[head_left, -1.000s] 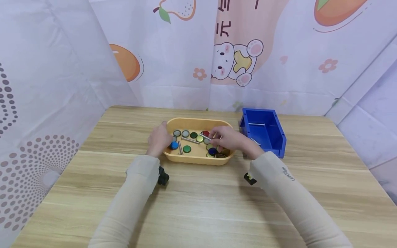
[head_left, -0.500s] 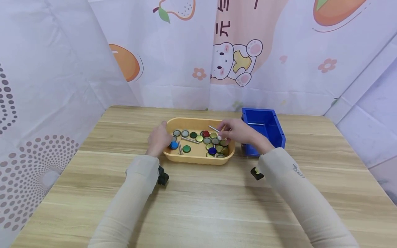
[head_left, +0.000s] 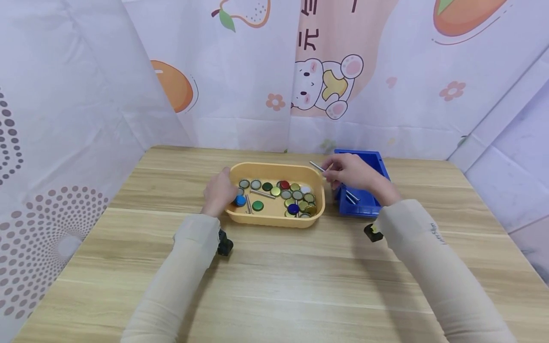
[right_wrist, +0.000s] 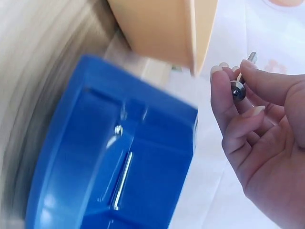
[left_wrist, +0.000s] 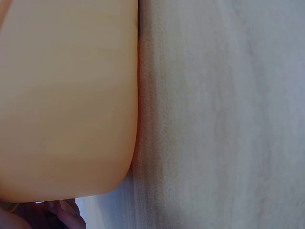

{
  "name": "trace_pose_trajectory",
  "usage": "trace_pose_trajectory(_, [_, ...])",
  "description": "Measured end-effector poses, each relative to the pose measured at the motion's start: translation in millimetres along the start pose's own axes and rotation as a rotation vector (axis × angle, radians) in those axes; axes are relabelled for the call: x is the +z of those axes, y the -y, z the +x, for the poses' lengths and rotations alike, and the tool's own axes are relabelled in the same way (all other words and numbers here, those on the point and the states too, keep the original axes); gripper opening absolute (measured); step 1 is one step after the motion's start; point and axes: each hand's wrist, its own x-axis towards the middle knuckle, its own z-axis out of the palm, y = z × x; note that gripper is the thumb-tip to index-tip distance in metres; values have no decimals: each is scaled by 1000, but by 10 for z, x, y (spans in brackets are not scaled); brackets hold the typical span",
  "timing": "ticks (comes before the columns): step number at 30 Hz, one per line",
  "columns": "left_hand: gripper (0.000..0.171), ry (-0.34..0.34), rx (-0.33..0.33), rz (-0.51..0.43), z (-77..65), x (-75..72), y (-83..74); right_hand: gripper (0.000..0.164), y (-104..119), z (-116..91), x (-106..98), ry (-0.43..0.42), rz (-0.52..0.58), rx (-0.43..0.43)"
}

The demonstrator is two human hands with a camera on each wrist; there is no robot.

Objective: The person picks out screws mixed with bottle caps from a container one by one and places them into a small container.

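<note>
Round colored metal caps [head_left: 276, 191] lie in the oval yellow plastic tray [head_left: 274, 220], left of the boxy blue plastic bin [head_left: 362, 210] with long silver metal bolts [right_wrist: 123, 181] inside.

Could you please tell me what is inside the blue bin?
At least two metal bolts lie inside the blue bin. In the head view, the right hand covers part of the interior, so I cannot give a full count.

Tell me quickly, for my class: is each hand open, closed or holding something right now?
Left hand: holding the yellow tray at its left end.
Right hand: holding a metal bolt, pinched between thumb and fingers.
</note>
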Motion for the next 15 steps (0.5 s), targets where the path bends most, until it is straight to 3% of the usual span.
trace_pose_trajectory(15, [58,-9,-1,-12,1,10,-5,24,-346,-197,-270,-29,-35,53])
